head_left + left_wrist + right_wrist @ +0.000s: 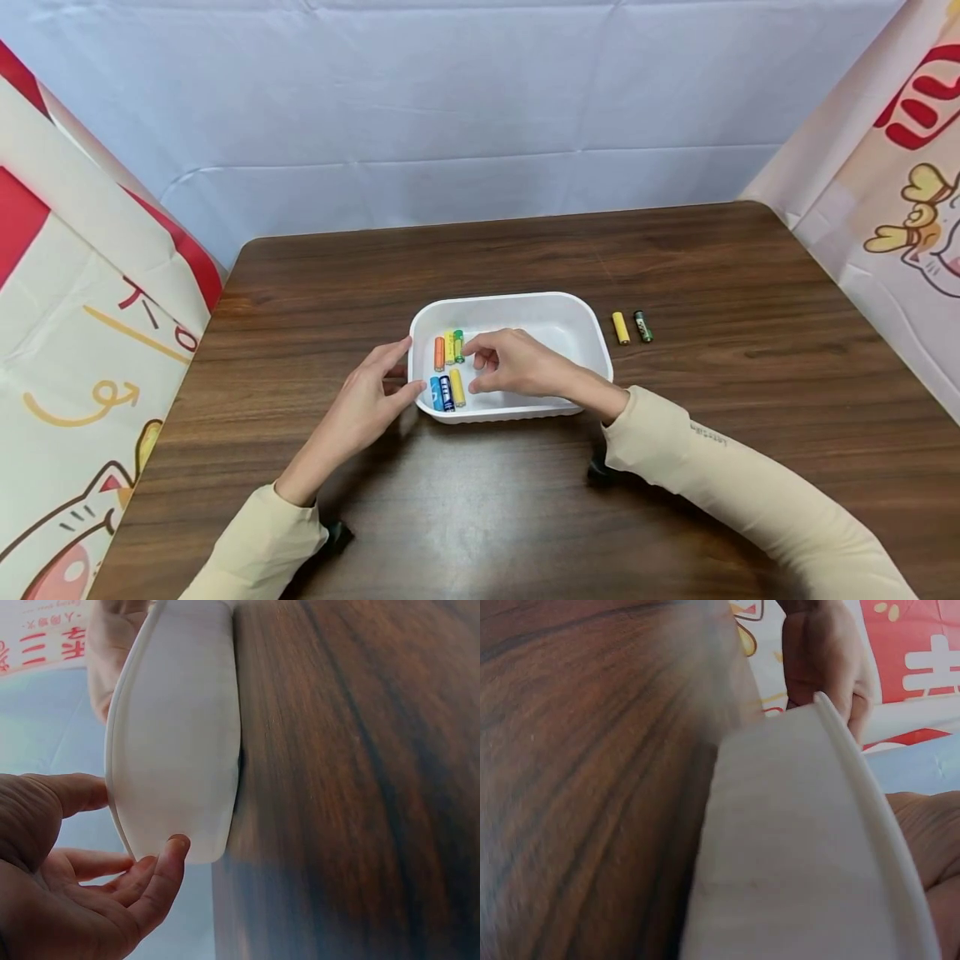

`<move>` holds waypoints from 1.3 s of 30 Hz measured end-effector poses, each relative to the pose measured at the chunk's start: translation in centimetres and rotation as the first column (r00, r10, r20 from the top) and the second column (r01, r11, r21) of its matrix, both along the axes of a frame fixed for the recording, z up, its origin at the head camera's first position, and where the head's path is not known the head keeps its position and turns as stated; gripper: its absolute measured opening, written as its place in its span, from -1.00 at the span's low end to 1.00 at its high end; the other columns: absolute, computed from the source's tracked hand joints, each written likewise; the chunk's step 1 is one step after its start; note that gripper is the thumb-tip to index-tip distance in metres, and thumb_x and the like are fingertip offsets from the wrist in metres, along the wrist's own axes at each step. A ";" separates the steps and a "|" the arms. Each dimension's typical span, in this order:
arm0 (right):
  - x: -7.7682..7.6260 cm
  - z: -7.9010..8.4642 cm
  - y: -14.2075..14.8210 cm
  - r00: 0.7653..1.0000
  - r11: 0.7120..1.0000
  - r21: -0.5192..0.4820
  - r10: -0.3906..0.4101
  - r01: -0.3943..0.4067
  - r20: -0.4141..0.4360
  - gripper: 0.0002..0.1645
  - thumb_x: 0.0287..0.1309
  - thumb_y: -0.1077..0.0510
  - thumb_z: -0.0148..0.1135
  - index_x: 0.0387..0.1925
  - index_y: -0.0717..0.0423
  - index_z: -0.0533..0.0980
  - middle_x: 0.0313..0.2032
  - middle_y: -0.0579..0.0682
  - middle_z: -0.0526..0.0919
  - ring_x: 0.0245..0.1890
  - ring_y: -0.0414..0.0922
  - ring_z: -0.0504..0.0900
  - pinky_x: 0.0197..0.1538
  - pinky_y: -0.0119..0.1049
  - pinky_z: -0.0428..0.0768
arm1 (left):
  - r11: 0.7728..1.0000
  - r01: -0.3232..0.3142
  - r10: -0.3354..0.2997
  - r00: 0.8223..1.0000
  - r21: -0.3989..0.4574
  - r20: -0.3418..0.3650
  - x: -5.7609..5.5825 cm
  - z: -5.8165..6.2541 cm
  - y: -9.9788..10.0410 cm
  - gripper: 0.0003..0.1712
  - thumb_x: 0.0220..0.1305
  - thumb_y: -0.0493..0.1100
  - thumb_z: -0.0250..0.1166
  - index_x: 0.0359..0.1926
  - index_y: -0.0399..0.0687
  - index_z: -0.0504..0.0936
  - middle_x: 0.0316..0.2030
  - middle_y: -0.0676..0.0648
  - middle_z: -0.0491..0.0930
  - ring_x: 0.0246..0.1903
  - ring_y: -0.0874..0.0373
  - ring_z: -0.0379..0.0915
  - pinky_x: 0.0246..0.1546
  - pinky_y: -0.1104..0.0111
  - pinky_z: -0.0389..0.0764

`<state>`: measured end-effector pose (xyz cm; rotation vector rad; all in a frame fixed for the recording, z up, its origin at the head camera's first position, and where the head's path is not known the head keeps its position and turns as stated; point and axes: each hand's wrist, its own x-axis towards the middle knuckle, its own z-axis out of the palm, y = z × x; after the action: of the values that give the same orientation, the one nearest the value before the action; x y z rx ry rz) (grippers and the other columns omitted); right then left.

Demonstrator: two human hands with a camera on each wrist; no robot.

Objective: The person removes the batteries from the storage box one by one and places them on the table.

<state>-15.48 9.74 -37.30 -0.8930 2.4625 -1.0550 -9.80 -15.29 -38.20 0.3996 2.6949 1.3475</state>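
Note:
A white plastic tray (517, 412) stands on the wooden table. Inside its left end lie two rows of batteries: an orange one (439, 354), a yellow one (450, 347) and a green one (459, 347) at the back; a light blue one (436, 392), a dark blue one (447, 393) and another yellow one (457, 388) in front. My left hand (369, 398) touches the tray's left end, thumb and fingertips against rim and outer wall. Over the tray, my right hand (517, 363) has thumb and index apart, index tip beside the green battery; no battery shows between them.
Right of the tray, a yellow battery (621, 328) and a dark green battery (643, 326) lie on the table (480, 508). A pale cloth (465, 108) hangs behind the table, with printed sheets at both sides.

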 end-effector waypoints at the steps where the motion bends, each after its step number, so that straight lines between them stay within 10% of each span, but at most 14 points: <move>1: 0.1 -0.1 -0.2 1.000 1.000 0.010 -0.002 0.002 0.014 -0.46 0.09 0.25 0.57 0.09 0.38 0.62 -0.32 0.02 0.65 -0.29 -0.16 0.54 -0.18 -0.38 0.56 | 1.000 0.000 0.000 1.000 -0.001 0.000 0.0 0.0 0.0 -0.24 0.39 -0.29 0.37 0.51 -0.35 0.29 0.37 -0.29 0.38 0.12 -0.13 0.59 0.09 0.06 0.67; 39: 0.3 -1.6 -3.0 1.000 0.971 0.239 -0.017 0.017 -0.002 -0.40 0.04 0.12 0.64 0.12 0.23 0.65 -0.33 -0.07 0.57 -0.32 -0.18 0.44 -0.22 -0.36 0.44 | 1.000 0.004 -0.004 1.000 0.025 -0.027 -0.1 -0.4 0.0 -0.25 0.37 -0.31 0.38 0.49 -0.40 0.30 0.35 -0.32 0.39 0.10 -0.13 0.60 0.06 0.08 0.69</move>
<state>-15.21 6.78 -38.91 -0.7955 2.5325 -0.7409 -9.90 -15.34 -38.57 0.4284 2.6997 1.3868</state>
